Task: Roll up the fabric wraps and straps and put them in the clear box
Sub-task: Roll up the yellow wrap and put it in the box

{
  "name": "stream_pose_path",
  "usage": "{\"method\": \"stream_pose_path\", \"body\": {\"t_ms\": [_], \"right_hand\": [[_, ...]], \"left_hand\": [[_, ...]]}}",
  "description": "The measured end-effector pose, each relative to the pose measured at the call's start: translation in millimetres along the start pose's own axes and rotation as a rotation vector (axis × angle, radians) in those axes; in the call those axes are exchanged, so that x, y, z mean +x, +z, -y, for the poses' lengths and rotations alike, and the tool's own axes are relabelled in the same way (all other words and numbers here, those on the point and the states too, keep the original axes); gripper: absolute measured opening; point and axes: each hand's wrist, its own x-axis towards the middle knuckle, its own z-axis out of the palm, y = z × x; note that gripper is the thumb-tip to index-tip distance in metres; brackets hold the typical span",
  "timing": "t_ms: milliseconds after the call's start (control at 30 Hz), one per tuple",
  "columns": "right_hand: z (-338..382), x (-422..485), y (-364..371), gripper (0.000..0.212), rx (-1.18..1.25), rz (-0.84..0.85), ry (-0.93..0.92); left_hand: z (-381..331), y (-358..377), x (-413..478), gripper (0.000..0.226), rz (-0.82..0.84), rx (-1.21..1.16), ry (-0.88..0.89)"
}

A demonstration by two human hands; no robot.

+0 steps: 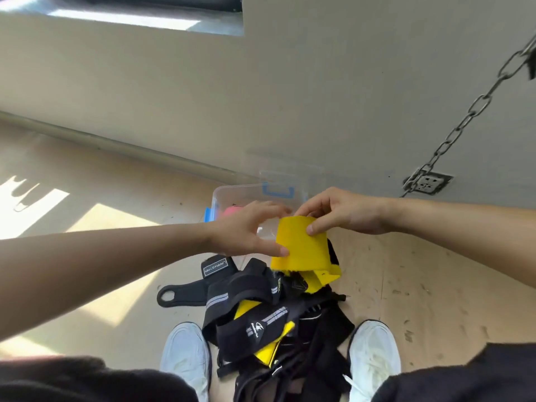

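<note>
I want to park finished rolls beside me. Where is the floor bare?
Bare floor lies right of the pile and right shoe, up to the wall; another patch lies left of the box and left shoe. Crowded: between the shoes, and over the box, where the left hand and right hand hold the yellow wrap.

Place: bare training room, likely a home gym. Evidence:
- heavy steel chain [464,117] hanging slantwise above and right of my right hand [345,211]
- wall socket [429,182] right of that hand, low on a plain beige wall [290,97]
- scuffed plywood floor [435,285] beneath it
- pile of black and yellow lifting wraps [261,314] below it, between my white shoes [374,358]
- sunlit window [130,15] far up left
</note>
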Motion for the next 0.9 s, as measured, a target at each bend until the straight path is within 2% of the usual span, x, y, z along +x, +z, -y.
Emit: {"method": "stream_pose_path", "body": {"t_ms": [133,267,333,400,500,533,633,700,800,900], "right_hand": [[-7.4,2.0,-1.3,0.016,-0.215,0.034,0.023],[-26.9,0.7,-3.2,0.029,-0.398,0.155,0.146],[-38.8,-0.9,-7.7,0.026,-0.446,0.172,0.189],[-43.3,-1.1,-10.6,0.011,-0.411,0.095,0.174],[-29.1,2.5,-5.5,0.005,-0.308,-0.019,0.079],[-21.0,4.0,-1.0,0.005,-0.273,-0.025,0.037],[2.5,8.7,16.6,0.012,-0.204,-0.026,-0.057],[11.5,10.8,24.9,0.013,-0.179,-0.055,-0.096],[15.1,12.1,31.7,0.014,-0.137,-0.114,-0.111],[15.4,12.1,38.9,0.014,-0.118,-0.191,-0.115]], "left_hand": [[4.3,-8.1,-2.0,0.034,0.010,-0.081,-0.082],[12.4,-27.6,-12.8,0.016,-0.061,-0.215,-0.111],[22.4,-40.0,-21.1,0.022,-0.119,-0.213,-0.158],[35.1,-48.3,-27.5,0.032,-0.126,-0.090,-0.234],[40.0,-46.1,-29.8,0.024,0.077,0.159,-0.348],[37.9,-41.8,-28.8,0.021,0.112,0.172,-0.354],[16.7,-28.8,-26.8,0.051,0.112,-0.105,-0.260],[6.2,-20.0,-23.0,0.061,0.081,-0.232,-0.157],[2.5,-9.7,-18.4,0.062,0.013,-0.118,-0.048],[1.2,-6.3,-17.3,0.053,-0.075,-0.186,-0.046]]}}
